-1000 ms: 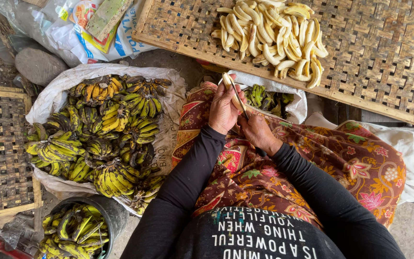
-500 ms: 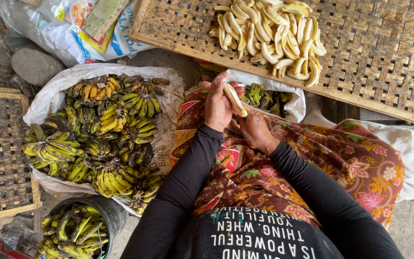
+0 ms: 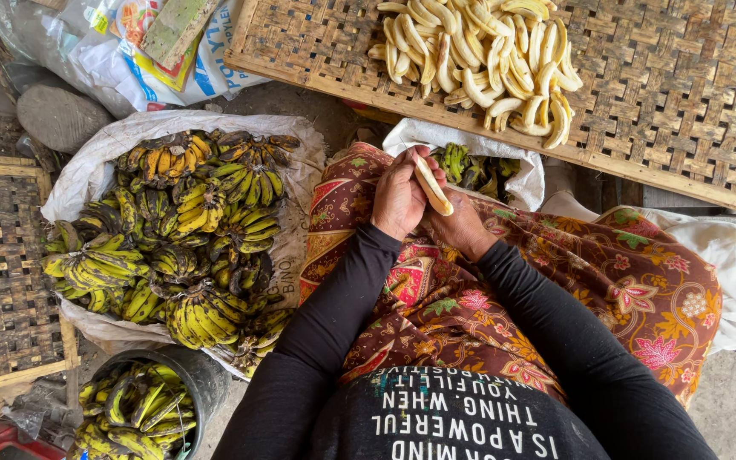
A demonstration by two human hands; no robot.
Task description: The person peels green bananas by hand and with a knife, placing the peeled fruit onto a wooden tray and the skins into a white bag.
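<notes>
Right hand (image 3: pixel 462 228) mostly hidden behind left hand (image 3: pixel 400 198).

Peeled banana (image 3: pixel 430 186) in the left hand (image 3: pixel 399 198): pale cream-yellow; peeled bananas on the woven tray (image 3: pixel 666 94): same pale yellow, tray tan-brown in a basket-weave pattern; banana bunches (image 3: pixel 181 230) on the white sack (image 3: pixel 87 170): green to yellow with black marks; lap cloth (image 3: pixel 606 281): maroon, floral print in pink, green and yellow; sleeves (image 3: pixel 334 315): black.
</notes>
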